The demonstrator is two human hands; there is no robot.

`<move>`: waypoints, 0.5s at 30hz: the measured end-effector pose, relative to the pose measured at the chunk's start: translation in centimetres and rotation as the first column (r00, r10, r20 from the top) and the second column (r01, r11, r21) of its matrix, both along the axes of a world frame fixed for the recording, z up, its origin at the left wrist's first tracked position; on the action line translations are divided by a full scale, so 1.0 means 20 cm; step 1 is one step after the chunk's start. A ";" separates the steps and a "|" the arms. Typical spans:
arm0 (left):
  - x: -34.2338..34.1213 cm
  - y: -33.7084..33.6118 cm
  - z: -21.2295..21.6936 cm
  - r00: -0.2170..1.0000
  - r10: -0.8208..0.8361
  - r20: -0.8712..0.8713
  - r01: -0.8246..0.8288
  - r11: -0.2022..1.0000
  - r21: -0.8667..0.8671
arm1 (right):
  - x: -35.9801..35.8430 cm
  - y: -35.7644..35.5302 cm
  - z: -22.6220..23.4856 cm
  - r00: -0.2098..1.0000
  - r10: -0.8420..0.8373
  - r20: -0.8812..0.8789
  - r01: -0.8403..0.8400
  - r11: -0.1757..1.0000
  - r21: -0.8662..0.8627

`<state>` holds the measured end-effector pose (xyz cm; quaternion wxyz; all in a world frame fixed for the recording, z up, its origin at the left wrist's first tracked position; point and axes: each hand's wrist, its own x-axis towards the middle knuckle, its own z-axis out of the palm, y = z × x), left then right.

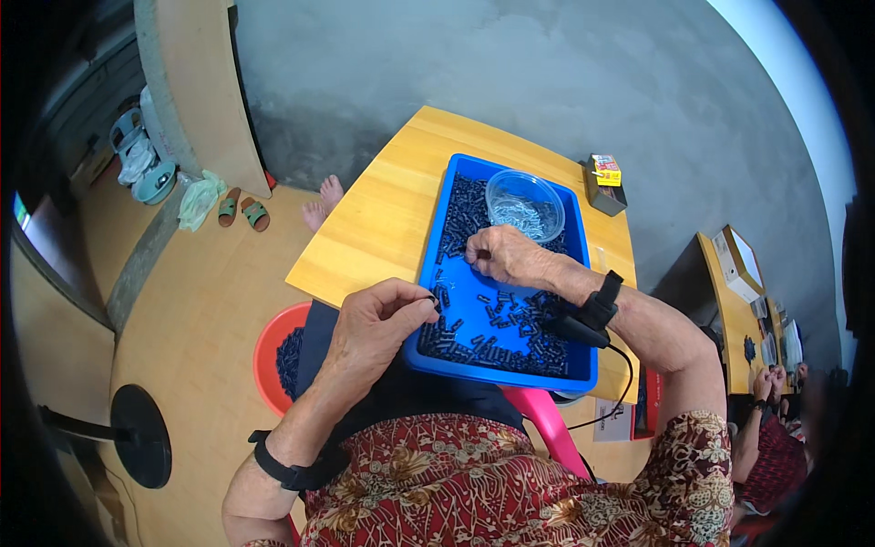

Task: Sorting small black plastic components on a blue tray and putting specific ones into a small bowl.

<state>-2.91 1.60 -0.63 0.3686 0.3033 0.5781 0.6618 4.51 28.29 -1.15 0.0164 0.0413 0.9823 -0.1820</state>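
A blue tray (pixel 442 366) holds many small black cylindrical parts (pixel 497 354), heaped along its far left side and its near edge. Inside its far end stands a clear round tub (pixel 558 211) of small silvery metal pieces (pixel 518 215). At the tray's left edge, my left hand (pixel 372 330) pinches a small black part (pixel 432 299) between thumb and index finger. My right hand (pixel 512 256) is over the tray, just on the near side of the tub. Its fingers are closed together, and what they hold is hidden.
The tray rests on a yellow wooden table (pixel 369 232). A dark box (pixel 606 193) with a yellow packet stands at its far right corner. A red basin (pixel 266 357) of black parts is on the floor at left. A cable (pixel 629 365) hangs from my right wristband. Another person's hands (pixel 768 383) are at far right.
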 end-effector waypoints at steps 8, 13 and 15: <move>0.00 0.00 0.01 1.000 0.016 0.000 -0.016 1.000 -0.025 | 0.02 0.00 0.01 0.996 -0.090 -0.011 0.089 0.996 -0.022; 0.00 0.01 0.01 1.000 0.020 0.008 -0.019 0.999 -0.026 | -0.01 -0.07 -0.02 0.996 -0.090 0.004 0.090 0.995 0.053; 0.00 0.01 0.01 1.000 0.021 0.015 -0.021 0.999 -0.025 | -0.01 -0.06 -0.02 0.997 -0.077 -0.003 0.077 0.995 0.064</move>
